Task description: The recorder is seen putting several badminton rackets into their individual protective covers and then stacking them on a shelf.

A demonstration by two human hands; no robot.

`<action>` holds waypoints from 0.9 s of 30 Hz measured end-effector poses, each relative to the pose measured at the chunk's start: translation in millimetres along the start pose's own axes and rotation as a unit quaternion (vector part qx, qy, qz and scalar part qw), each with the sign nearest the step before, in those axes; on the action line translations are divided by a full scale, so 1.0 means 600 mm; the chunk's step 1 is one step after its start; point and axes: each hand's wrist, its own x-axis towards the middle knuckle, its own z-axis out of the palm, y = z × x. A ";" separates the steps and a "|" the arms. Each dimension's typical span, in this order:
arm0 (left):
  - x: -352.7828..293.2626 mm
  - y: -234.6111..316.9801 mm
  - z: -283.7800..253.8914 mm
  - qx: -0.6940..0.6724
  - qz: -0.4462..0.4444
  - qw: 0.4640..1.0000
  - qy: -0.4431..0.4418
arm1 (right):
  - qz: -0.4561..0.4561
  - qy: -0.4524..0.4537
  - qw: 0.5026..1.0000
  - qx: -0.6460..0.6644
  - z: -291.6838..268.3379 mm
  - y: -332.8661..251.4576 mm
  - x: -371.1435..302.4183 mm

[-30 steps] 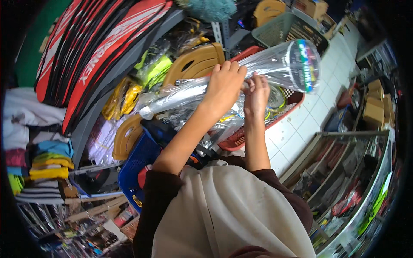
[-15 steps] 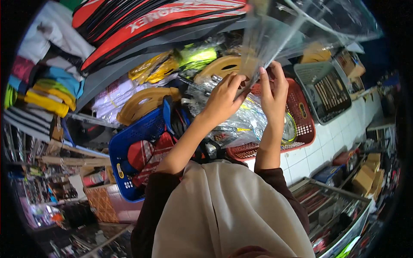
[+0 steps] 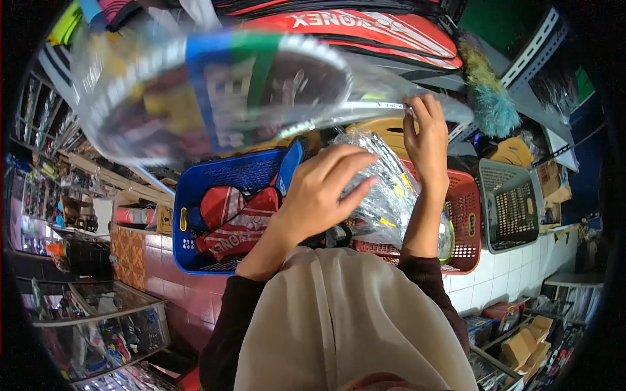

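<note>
The right hand [image 3: 427, 140] grips a clear plastic-wrapped racket [image 3: 222, 91]; the left hand [image 3: 326, 189] hovers open. Below them sit a blue plastic basket [image 3: 222, 176] and a red plastic basket [image 3: 464, 208] over a white tiled floor [image 3: 508, 280].

Blue basket [image 3: 225, 179], red basket [image 3: 464, 215], grey basket [image 3: 512, 202] side by side on tiled ledge [image 3: 502, 277]

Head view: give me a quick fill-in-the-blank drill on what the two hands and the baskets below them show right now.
1. The right hand grips the thin shaft of the plastic-wrapped racket, while the left hand holds ____.
2. The red zipped racket covers lie in the ____ plastic basket.
3. The bundle of clear-wrapped rackets rests in the ____ plastic basket.
4. The grey plastic basket stands on the red basket's ____ side.

Missing words: nothing; blue; red; right
</note>
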 end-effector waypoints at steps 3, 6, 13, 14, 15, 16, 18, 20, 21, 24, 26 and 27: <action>0.003 0.017 -0.024 0.011 0.023 1.000 0.011 | -0.027 -0.004 1.000 -0.016 0.003 -0.003 0.013; 0.012 0.010 -0.043 0.210 0.028 0.976 0.042 | -0.064 0.002 0.997 -0.031 0.004 -0.009 0.026; 0.006 0.008 -0.090 0.417 -0.122 0.899 0.048 | -0.135 0.019 0.989 -0.052 -0.010 -0.028 0.060; 0.008 0.001 -0.100 0.416 -0.102 0.901 0.062 | -0.160 0.043 0.985 -0.051 -0.011 -0.031 0.066; 0.004 -0.003 -0.108 0.418 -0.093 0.901 0.069 | -0.177 0.064 0.981 -0.051 -0.011 -0.034 0.073; 0.000 -0.007 -0.114 0.427 -0.091 0.897 0.067 | -0.181 0.060 0.980 -0.055 -0.013 -0.038 0.079; -0.001 -0.028 -0.122 0.375 -0.057 0.918 0.111 | -0.209 0.101 0.972 -0.043 -0.012 -0.049 0.093; -0.010 -0.045 -0.121 0.346 -0.107 0.928 0.087 | -0.228 0.171 0.958 -0.035 -0.014 -0.064 0.104; -0.014 -0.054 -0.120 0.314 -0.147 0.935 0.070 | -0.224 0.157 0.961 -0.040 -0.014 -0.073 0.109; -0.018 -0.089 -0.095 0.282 -0.144 0.936 0.152 | -0.191 0.223 0.952 -0.089 -0.016 -0.101 0.124; -0.022 -0.109 -0.078 0.216 -0.170 0.939 0.208 | -0.168 0.224 0.960 0.016 -0.001 -0.124 0.120; -0.025 -0.117 -0.070 0.214 -0.168 0.939 0.209 | -0.144 0.222 0.957 0.121 0.004 -0.130 0.117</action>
